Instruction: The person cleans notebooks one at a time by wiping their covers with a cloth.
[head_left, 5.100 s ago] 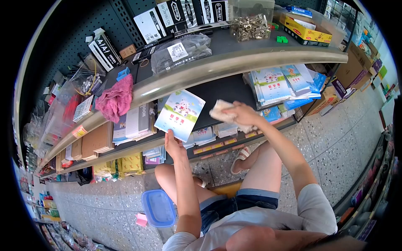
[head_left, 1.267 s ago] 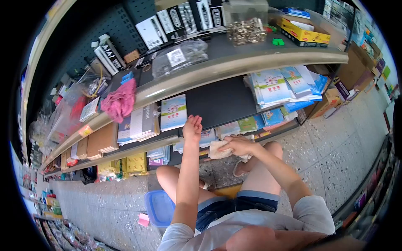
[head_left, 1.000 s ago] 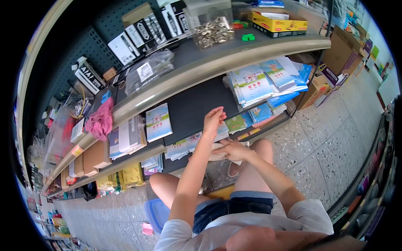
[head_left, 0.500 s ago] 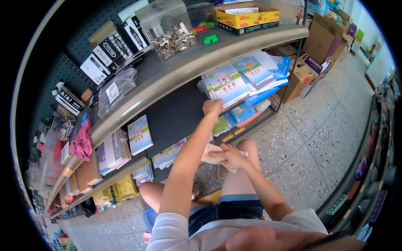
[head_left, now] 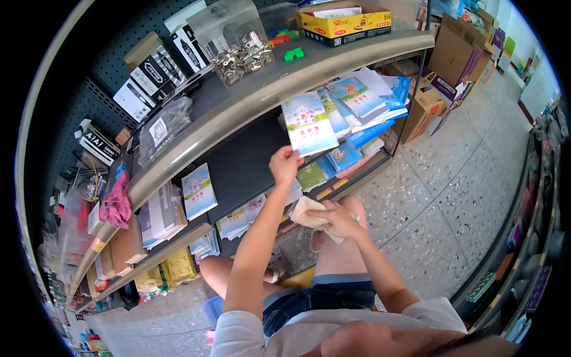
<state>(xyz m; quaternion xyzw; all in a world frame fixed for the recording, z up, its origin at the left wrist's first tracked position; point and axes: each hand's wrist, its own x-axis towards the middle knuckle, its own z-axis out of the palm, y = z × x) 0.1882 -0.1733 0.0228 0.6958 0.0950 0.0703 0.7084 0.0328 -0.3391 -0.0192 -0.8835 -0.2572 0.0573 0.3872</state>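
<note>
My left hand [head_left: 285,165] pinches the lower left corner of an exercise book [head_left: 309,124] with a white, green and light blue cover. The book hangs tilted over the front of the dark shelf board [head_left: 247,156]. To its right lies a pile of exercise books [head_left: 360,95], some overlapping at angles. My right hand [head_left: 338,220] is closed around a pale cloth [head_left: 309,212] above my right knee. A single exercise book [head_left: 199,190] of similar cover lies flat at the left end of the shelf board.
Above, the upper shelf edge [head_left: 256,101] juts out, with a box of metal clips [head_left: 242,56] and a yellow box [head_left: 347,25] on it. A pink cloth [head_left: 116,202] hangs at the left. Cardboard boxes [head_left: 455,53] stand on the floor at the back right.
My left hand has moved left and slightly down, drawing the exercise book off the pile along with it. My right hand with the cloth has shifted slightly right.
</note>
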